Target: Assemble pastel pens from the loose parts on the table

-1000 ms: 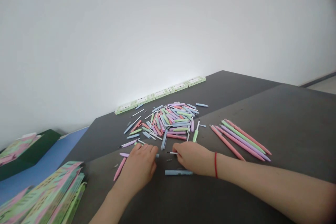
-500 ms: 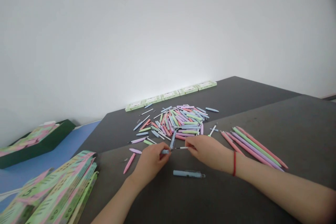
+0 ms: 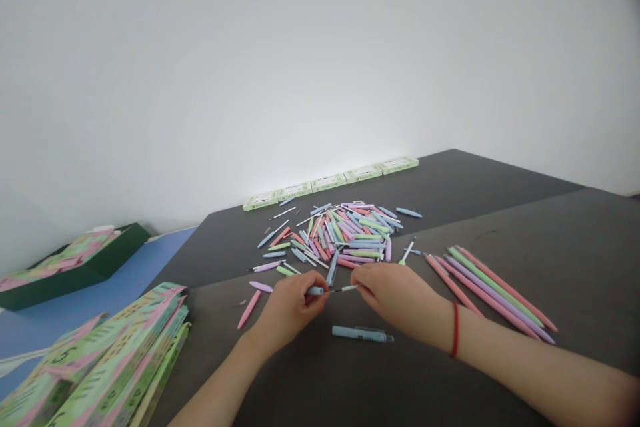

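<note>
My left hand (image 3: 296,301) is closed around a short blue pen barrel piece (image 3: 315,291), most of it hidden by the fingers. Between thumb and fingers, my right hand (image 3: 387,287) pinches a white pen refill (image 3: 345,288); its dark tip points left and lies close to my left fingertips. Whether the tip touches the blue piece I cannot tell. Below both hands a blue pen barrel with a clip (image 3: 363,333) lies flat on the dark table. Just beyond my hands spreads a heap of pastel pen parts (image 3: 345,233), with loose white refills among them.
Several long pens (image 3: 490,290) lie side by side at the right. Flat green-white boxes (image 3: 327,183) line the table's back edge by the wall. At the left are stacked printed packages (image 3: 115,360) and a dark green tray (image 3: 90,273) of pink-green packages.
The refill in my right hand is now tilted slightly, its tip nearer my left fingers. The whole view has shifted a little; both grips look the same.
</note>
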`<state>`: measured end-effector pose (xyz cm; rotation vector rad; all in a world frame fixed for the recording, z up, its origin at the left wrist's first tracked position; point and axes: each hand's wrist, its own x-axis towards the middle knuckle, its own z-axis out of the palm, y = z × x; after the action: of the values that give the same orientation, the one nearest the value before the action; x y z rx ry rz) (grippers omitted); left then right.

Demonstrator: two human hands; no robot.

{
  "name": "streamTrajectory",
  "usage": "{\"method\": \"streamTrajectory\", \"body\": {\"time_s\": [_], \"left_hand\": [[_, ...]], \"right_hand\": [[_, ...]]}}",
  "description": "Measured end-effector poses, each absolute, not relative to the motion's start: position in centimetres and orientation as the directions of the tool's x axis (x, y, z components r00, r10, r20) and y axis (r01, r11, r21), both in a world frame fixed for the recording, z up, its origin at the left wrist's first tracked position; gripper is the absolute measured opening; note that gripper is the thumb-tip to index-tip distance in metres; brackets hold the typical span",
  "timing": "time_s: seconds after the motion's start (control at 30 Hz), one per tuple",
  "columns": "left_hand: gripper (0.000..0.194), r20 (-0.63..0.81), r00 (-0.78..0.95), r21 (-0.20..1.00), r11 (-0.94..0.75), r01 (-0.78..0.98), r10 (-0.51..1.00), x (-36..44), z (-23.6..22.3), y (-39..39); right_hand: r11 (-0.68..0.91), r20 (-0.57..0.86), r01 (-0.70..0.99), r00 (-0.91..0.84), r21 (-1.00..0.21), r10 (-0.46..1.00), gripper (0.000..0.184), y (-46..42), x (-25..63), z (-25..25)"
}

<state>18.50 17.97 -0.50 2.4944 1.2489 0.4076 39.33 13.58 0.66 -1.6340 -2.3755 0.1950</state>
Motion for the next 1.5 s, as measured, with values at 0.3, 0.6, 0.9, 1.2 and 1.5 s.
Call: {"method": "streamTrajectory", "body": {"time_s": [0.3,0.6,0.9,1.2,1.5], "left_hand": [[0.013,0.094,0.732,0.046,-0.737,0.674,0.675,19.2,0.1,17.1],[0.014,0.234,0.593,0.145,-0.631,0.762,0.770,18.8,1.1,16.7],[0.014,0.181,0.662,-0.078,-0.660,0.747,0.728,18.5,0.5,17.5],[0.010,0.141,0.678,-0.069,-0.677,0.733,0.721,19.5,0.4,16.7],[0.018,0.098,0.750,0.000,-0.754,0.657,0.654,19.9,0.1,16.2]], "right_hand": [[0.364,0.045,0.891,-0.366,-0.271,0.930,0.019,13.4,38.3,-0.4],[0.279,0.036,0.743,-0.325,-0.608,0.945,0.016,14.4,38.7,-2.3],[0.358,0.204,0.789,-0.295,-0.499,0.934,0.016,14.4,39.0,-1.5],[0.363,0.140,0.831,-0.336,-0.421,0.931,0.018,14.1,38.3,-1.6],[0.377,0.095,0.845,-0.369,-0.379,0.924,0.018,14.1,38.3,-1.7]]}}
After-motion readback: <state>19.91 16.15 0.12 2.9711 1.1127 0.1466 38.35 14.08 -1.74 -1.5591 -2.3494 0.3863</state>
